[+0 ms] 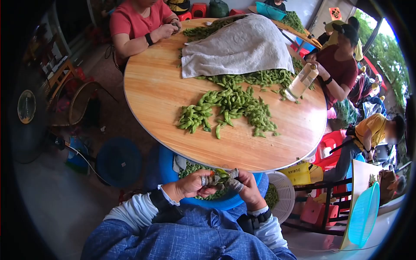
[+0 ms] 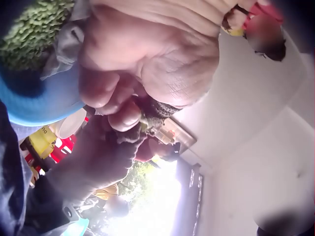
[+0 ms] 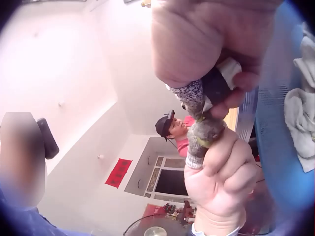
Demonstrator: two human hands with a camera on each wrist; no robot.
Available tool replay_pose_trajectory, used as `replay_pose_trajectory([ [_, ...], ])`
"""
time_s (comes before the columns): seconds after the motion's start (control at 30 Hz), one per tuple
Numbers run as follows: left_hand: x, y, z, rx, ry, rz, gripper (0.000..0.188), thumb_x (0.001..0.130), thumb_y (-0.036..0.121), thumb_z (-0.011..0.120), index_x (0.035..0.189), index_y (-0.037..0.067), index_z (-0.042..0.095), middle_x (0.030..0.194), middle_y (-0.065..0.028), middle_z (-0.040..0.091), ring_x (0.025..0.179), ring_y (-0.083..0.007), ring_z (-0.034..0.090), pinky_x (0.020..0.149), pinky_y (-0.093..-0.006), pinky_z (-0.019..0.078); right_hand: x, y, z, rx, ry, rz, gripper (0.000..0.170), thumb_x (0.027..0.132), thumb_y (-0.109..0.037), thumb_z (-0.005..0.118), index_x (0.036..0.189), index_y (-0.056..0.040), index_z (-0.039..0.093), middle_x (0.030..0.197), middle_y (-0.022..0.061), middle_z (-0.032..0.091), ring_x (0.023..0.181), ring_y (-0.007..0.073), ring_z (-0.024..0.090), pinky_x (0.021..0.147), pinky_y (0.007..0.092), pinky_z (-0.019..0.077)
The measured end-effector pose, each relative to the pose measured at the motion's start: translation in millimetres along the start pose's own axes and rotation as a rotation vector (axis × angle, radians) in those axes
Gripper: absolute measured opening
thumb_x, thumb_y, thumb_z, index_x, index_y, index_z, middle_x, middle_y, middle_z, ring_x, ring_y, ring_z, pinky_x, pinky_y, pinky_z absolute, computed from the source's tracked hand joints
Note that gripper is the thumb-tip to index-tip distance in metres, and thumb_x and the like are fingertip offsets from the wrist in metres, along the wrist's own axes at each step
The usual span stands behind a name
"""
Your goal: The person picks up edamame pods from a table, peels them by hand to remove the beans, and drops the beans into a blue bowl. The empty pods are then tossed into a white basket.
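Note:
Over the blue basin (image 1: pixel 236 201), my left hand (image 1: pixel 189 185) and right hand (image 1: pixel 252 190) meet, fingers curled, and pinch a green soybean pod (image 1: pixel 221 173) between them. Grey knitted covers wrap both thumbs; the right thumb's cover (image 3: pixel 189 93) and the left thumb's cover (image 3: pixel 197 153) come together in the right wrist view. Fingers hide most of the pod there. Shelled green beans (image 1: pixel 197 169) lie in the basin beneath. In the left wrist view, the curled left fingers (image 2: pixel 123 115) fill the middle.
A round wooden table (image 1: pixel 160 104) stands ahead, bearing heaped pods (image 1: pixel 225 104) and a grey cloth (image 1: pixel 238 45). One person (image 1: pixel 141 26) sits at far left; another at right holds a clear bottle (image 1: pixel 300 83). A white basket (image 1: pixel 284 197) stands to my right.

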State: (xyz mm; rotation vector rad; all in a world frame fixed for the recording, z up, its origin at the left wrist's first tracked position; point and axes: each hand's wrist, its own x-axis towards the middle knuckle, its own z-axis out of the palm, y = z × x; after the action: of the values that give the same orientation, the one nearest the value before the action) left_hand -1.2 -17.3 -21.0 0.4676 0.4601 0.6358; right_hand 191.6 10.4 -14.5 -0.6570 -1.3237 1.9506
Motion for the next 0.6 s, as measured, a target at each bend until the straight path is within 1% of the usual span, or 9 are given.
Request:
replay_pose_trajectory([
  [0.03, 0, 0, -2, -0.053, -0.045, -0.033, 0.023, 0.088, 0.023, 0.036, 0.093, 0.007, 0.05, 0.056, 0.0002, 0.037, 0.044, -0.0071, 0.03, 0.039, -0.0204, 0.024, 0, -1, -1, 0.066, -0.035, -0.002, 0.019, 0.08, -0.013, 0.057, 0.093, 0.0014, 0.055, 0.087, 0.0014, 0.058, 0.079, 0.0092, 0.052, 0.073, 0.0237, 0.0415],
  [0.07, 0, 0, -4, 0.023, -0.075, -0.018, 0.024, 0.088, 0.023, 0.035, 0.092, 0.006, 0.051, 0.056, -0.0014, 0.04, 0.043, -0.0086, 0.031, 0.039, -0.0215, 0.0247, 0, 1, -4, 0.131, -0.04, 0.033, 0.019, 0.08, -0.013, 0.057, 0.092, 0.0011, 0.055, 0.086, 0.001, 0.058, 0.079, 0.0092, 0.052, 0.073, 0.0238, 0.0416],
  [0.13, 2, 0, 2, 0.029, -0.003, -0.005, 0.023, 0.087, 0.023, 0.036, 0.092, 0.005, 0.051, 0.057, -0.0026, 0.043, 0.043, -0.008, 0.032, 0.039, -0.0209, 0.0258, 2, 5, -10, 0.258, -0.055, 0.104, 0.018, 0.08, -0.015, 0.057, 0.09, 0.0004, 0.056, 0.086, 0.0004, 0.058, 0.078, 0.0094, 0.052, 0.072, 0.024, 0.0419],
  [0.23, 6, -1, -7, 0.15, 0.137, 0.025, 0.021, 0.086, 0.02, 0.038, 0.094, 0.006, 0.052, 0.062, -0.0028, 0.048, 0.044, -0.0061, 0.035, 0.039, -0.0191, 0.0283, 5, 0, -2, 0.024, 0.047, 0.089, 0.017, 0.076, -0.008, 0.058, 0.089, 0.0015, 0.056, 0.081, 0.0045, 0.059, 0.075, 0.0119, 0.054, 0.069, 0.0253, 0.0429],
  [0.33, 9, 1, 6, 0.248, 0.362, 0.074, 0.023, 0.083, 0.016, 0.039, 0.097, 0.007, 0.054, 0.067, -0.0007, 0.051, 0.046, -0.0037, 0.039, 0.04, -0.0168, 0.0307, 6, -3, 6, -0.591, 0.074, -0.058, 0.022, 0.069, 0.001, 0.056, 0.09, 0.0028, 0.055, 0.076, 0.0106, 0.059, 0.073, 0.0147, 0.055, 0.067, 0.0269, 0.0434],
  [0.37, 11, 3, 12, 0.272, 0.446, 0.094, 0.024, 0.081, 0.015, 0.038, 0.098, 0.008, 0.055, 0.068, 0.0003, 0.052, 0.047, -0.0028, 0.04, 0.041, -0.016, 0.0314, 6, -4, 7, -0.699, 0.076, -0.063, 0.024, 0.067, 0.003, 0.055, 0.091, 0.003, 0.054, 0.075, 0.0121, 0.058, 0.073, 0.0146, 0.055, 0.068, 0.0273, 0.0434],
  [0.43, 16, -3, 7, 0.33, 0.478, 0.128, 0.027, 0.081, 0.015, 0.037, 0.1, 0.01, 0.056, 0.072, 0.0011, 0.053, 0.048, -0.0024, 0.04, 0.041, -0.0156, 0.0308, 6, -5, 8, -0.914, 0.074, -0.068, 0.03, 0.063, 0.007, 0.052, 0.093, 0.0033, 0.054, 0.072, 0.0149, 0.056, 0.073, 0.0142, 0.054, 0.068, 0.0282, 0.0434],
  [0.53, 15, -6, 3, 0.347, 0.478, 0.134, 0.028, 0.079, 0.011, 0.037, 0.101, 0.007, 0.055, 0.079, -0.0001, 0.054, 0.055, -0.0035, 0.045, 0.046, -0.0164, 0.0352, 7, -2, 15, -0.636, 0.13, -0.082, 0.027, 0.066, 0.008, 0.051, 0.093, 0.0043, 0.054, 0.075, 0.0104, 0.058, 0.075, 0.0113, 0.052, 0.069, 0.0266, 0.0433],
  [0.6, 14, -7, -4, 0.421, 0.417, 0.144, 0.027, 0.079, 0.008, 0.039, 0.101, 0.005, 0.055, 0.083, -0.0015, 0.055, 0.064, -0.0052, 0.049, 0.053, -0.0179, 0.0392, 6, 0, 15, -0.453, 0.156, -0.012, 0.024, 0.07, 0.006, 0.051, 0.094, 0.0055, 0.053, 0.08, 0.0076, 0.058, 0.077, 0.0104, 0.052, 0.07, 0.0251, 0.043],
])
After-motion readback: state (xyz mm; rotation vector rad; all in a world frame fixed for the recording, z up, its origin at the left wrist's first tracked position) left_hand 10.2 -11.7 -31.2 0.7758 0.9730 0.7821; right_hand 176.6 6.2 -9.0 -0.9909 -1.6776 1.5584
